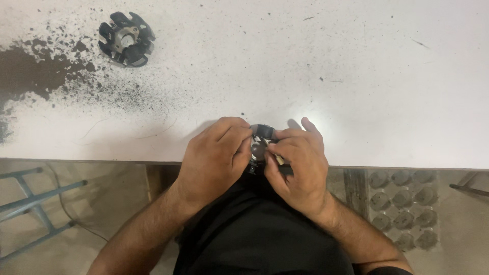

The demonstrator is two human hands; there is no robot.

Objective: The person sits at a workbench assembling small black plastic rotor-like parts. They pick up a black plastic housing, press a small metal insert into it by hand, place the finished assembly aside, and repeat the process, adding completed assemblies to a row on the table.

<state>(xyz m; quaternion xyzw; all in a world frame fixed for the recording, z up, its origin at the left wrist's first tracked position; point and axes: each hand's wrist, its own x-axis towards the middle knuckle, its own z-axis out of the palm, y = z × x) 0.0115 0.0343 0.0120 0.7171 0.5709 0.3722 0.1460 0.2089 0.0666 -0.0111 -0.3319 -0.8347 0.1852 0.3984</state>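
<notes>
My left hand (214, 155) and my right hand (298, 163) hold one small round black-and-silver motor stator (260, 142) between them, right at the near edge of the white table (356, 76). The fingers of both hands close around its rim and hide most of it. A thin tan sliver (278, 159) sticks out between my right thumb and forefinger, pressed against the part. A second stator (126, 38) of the same kind, black with a metal hub, lies alone on the table at the far left, well away from both hands.
Dark powder and a brown stain (30, 71) spread over the table's left side. Below the table edge stand a blue metal frame (35, 203) on the left and a grey tray of round cells (405, 209) on the right.
</notes>
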